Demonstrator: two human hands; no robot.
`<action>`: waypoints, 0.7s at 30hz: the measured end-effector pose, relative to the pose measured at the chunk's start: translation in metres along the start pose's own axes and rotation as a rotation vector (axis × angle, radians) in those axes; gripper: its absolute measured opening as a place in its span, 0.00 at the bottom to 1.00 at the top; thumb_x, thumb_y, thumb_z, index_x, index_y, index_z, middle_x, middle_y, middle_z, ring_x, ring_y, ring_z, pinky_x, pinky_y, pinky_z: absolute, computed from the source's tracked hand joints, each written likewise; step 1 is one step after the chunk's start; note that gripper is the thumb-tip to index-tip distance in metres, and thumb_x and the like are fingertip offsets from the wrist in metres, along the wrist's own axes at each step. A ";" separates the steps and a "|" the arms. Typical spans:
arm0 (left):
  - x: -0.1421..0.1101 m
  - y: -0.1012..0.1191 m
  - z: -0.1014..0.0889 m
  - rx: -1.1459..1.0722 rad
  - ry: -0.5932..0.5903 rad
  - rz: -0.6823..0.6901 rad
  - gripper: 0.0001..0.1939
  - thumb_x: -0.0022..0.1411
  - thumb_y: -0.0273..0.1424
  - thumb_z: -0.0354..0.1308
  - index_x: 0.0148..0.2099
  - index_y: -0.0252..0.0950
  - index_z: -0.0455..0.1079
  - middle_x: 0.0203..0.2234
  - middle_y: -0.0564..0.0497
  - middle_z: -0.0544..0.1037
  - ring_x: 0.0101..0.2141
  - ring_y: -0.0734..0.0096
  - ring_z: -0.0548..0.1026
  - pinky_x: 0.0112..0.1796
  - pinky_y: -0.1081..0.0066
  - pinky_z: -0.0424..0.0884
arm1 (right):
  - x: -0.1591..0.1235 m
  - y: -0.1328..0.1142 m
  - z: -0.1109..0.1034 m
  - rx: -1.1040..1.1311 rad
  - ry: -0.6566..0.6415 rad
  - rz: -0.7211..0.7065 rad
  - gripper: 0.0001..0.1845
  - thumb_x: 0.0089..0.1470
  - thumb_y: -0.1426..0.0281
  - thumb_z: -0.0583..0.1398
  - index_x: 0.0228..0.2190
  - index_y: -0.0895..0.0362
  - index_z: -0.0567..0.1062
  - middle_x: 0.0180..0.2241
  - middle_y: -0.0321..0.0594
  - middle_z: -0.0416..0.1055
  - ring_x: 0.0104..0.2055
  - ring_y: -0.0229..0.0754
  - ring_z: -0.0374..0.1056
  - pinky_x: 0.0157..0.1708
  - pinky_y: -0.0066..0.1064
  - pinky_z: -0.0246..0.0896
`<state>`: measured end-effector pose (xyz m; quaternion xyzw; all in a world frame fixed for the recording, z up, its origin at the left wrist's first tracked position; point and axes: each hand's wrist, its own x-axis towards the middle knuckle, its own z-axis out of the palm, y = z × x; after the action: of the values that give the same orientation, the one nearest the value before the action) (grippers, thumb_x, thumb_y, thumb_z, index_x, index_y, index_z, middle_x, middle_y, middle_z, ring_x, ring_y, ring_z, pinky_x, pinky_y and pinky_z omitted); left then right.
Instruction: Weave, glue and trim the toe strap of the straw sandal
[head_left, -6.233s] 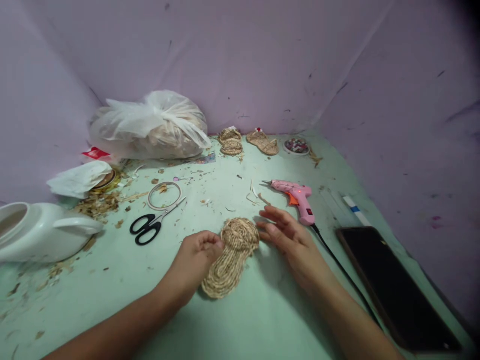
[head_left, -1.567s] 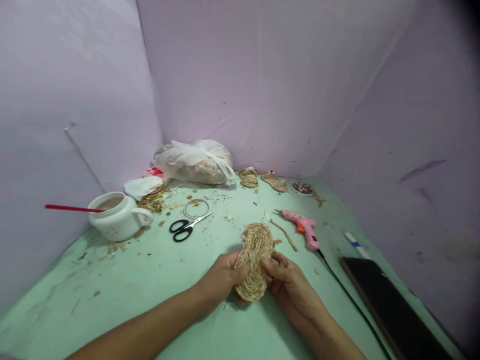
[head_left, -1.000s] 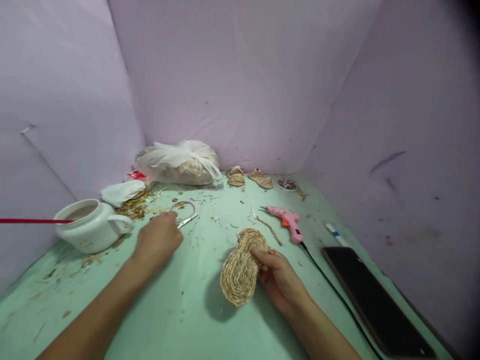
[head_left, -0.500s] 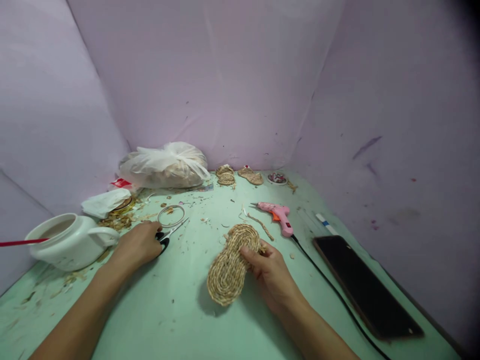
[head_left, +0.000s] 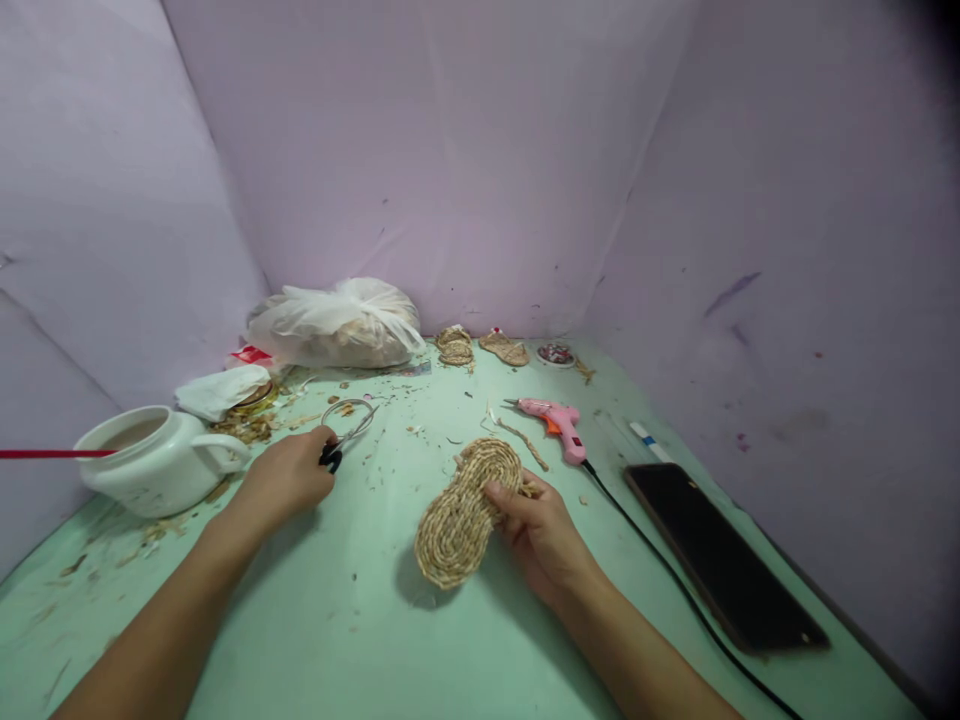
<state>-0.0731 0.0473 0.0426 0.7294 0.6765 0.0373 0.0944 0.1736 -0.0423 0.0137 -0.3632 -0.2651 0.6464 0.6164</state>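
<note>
My left hand (head_left: 296, 468) is closed around the black handles of a small pair of scissors (head_left: 331, 458). The scissors' blades point away to the right and cross a thin pale ring (head_left: 369, 406) on the table. In my right hand (head_left: 541, 535) is a figure-eight sole of coiled braided straw (head_left: 456, 525), pinched at its right side with the thumb on top. The sole is held tilted just over the table, casting a shadow. The fingers beneath it are partly hidden, and a loose straw end shows beside them.
A pink glue gun (head_left: 553, 422) with a black cord and a dark phone (head_left: 724, 560) lie at right. A white pot (head_left: 157, 470) stands left. At the back are a plastic bag (head_left: 341, 325), small straw slippers (head_left: 504, 348) and a dish of beads (head_left: 556, 354). Straw scraps litter the green table.
My left hand has closed further around the scissors and shifted slightly right, bringing their blades across the ring. My right hand still holds the sole. The whole view has shifted slightly.
</note>
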 end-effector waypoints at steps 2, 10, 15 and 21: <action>-0.003 0.001 -0.005 -0.115 -0.007 0.014 0.22 0.44 0.25 0.49 0.44 0.36 0.67 0.32 0.45 0.77 0.34 0.59 0.74 0.30 0.69 0.65 | 0.001 0.001 0.000 0.001 0.012 -0.020 0.17 0.34 0.71 0.69 0.32 0.60 0.77 0.31 0.44 0.78 0.34 0.47 0.71 0.37 0.36 0.63; -0.028 0.029 -0.009 -1.340 -0.176 -0.077 0.33 0.42 0.35 0.64 0.53 0.35 0.63 0.24 0.52 0.76 0.23 0.75 0.70 0.26 0.76 0.64 | 0.000 0.003 -0.002 -0.035 -0.064 -0.092 0.19 0.34 0.72 0.69 0.33 0.59 0.76 0.34 0.43 0.77 0.38 0.48 0.70 0.43 0.40 0.61; -0.049 0.063 0.012 -1.391 -0.296 0.002 0.31 0.43 0.41 0.65 0.49 0.31 0.69 0.26 0.49 0.77 0.26 0.73 0.70 0.23 0.78 0.62 | -0.004 0.001 0.002 -0.076 -0.190 -0.077 0.22 0.33 0.75 0.68 0.36 0.58 0.75 0.37 0.42 0.75 0.42 0.49 0.69 0.47 0.39 0.58; -0.053 0.077 0.033 -1.639 -0.468 -0.068 0.27 0.34 0.24 0.67 0.42 0.29 0.72 0.25 0.48 0.78 0.26 0.69 0.74 0.28 0.73 0.69 | -0.010 -0.004 0.008 -0.101 -0.330 -0.118 0.24 0.34 0.75 0.65 0.39 0.56 0.74 0.43 0.43 0.71 0.47 0.50 0.64 0.44 0.39 0.60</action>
<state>0.0044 -0.0136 0.0282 0.3989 0.4204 0.3606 0.7309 0.1692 -0.0512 0.0232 -0.2667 -0.4155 0.6457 0.5825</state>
